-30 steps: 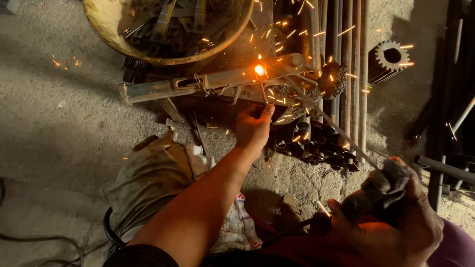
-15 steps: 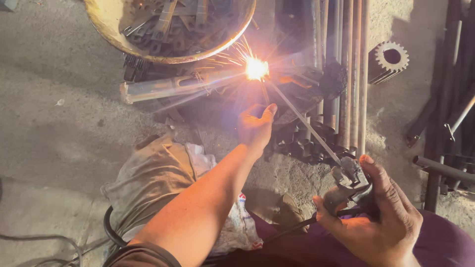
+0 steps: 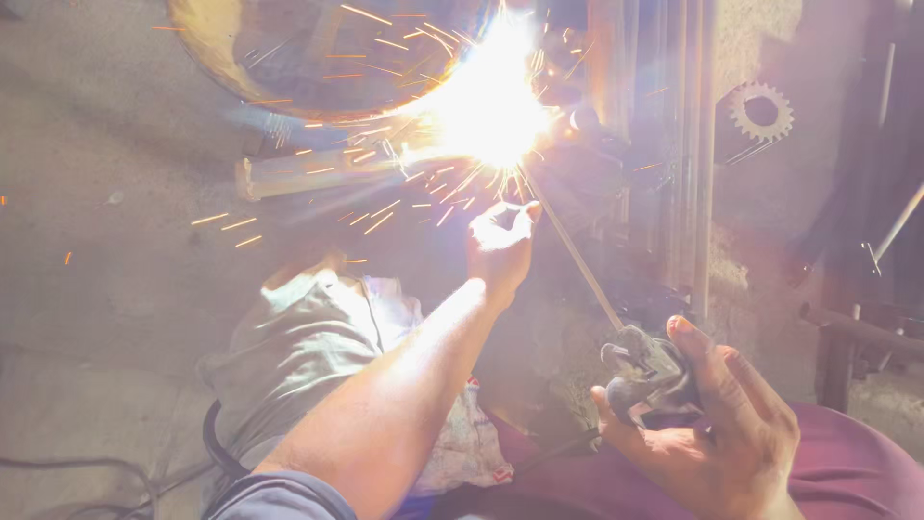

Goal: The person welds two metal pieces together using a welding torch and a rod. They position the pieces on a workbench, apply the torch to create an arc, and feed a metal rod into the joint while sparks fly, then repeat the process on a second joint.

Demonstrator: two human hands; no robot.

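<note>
My right hand (image 3: 717, 424) grips a dark welding electrode holder (image 3: 647, 374) at the lower right. A thin welding rod (image 3: 570, 250) runs from it up and left to a blinding white arc (image 3: 486, 106) on a metal bar (image 3: 308, 171) lying on the ground. Orange sparks spray out to the left and downward. My left hand (image 3: 500, 241) reaches forward just below the arc, its fingers curled beside the rod. Glare hides whether the fingers touch the rod. My knee in grey-green trousers (image 3: 308, 347) sits under the left forearm.
A round metal basin (image 3: 318, 58) sits behind the bar. Long metal rods (image 3: 688, 154) stand upright on the right, with a toothed gear (image 3: 760, 111) beyond them. More rods and pipes lie at the far right (image 3: 866, 327). A black cable (image 3: 58, 467) crosses the concrete floor.
The arc has grown from a small orange spark to a wide white flare with many more sparks. My right hand has lifted and moved a little left with the holder.
</note>
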